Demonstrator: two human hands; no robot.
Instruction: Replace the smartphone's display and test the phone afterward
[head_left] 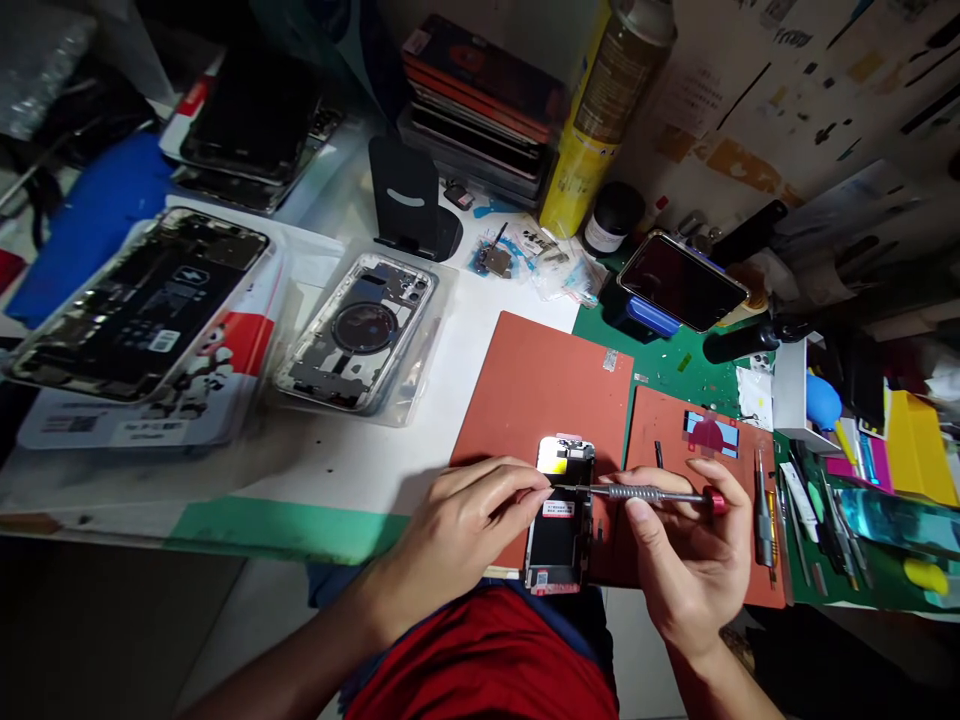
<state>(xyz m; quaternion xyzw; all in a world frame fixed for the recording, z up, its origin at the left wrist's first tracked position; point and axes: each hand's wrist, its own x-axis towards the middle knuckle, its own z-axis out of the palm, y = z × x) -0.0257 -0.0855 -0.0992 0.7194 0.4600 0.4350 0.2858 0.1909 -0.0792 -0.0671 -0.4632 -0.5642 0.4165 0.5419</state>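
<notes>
A small phone frame (pixel 559 540) lies on the front part of a brown-red mat (pixel 547 370), a white label and a bright yellow patch on it. Over its upper part my left hand (pixel 469 520) pinches thumb and forefinger together near the screwdriver's tip; anything between those fingertips is too small to name. My right hand (pixel 694 560) holds a silver screwdriver (pixel 637 492) with a red end cap, roughly level, its tip pointing left across the phone frame.
An opened phone (pixel 150 310) and a phone back housing (pixel 356 335) lie on the left. Behind stand a black phone stand (pixel 405 195), a yellow spray can (pixel 607 110) and a propped phone (pixel 682 280). Tools, including a grey screwdriver (pixel 763 515), lie on the right.
</notes>
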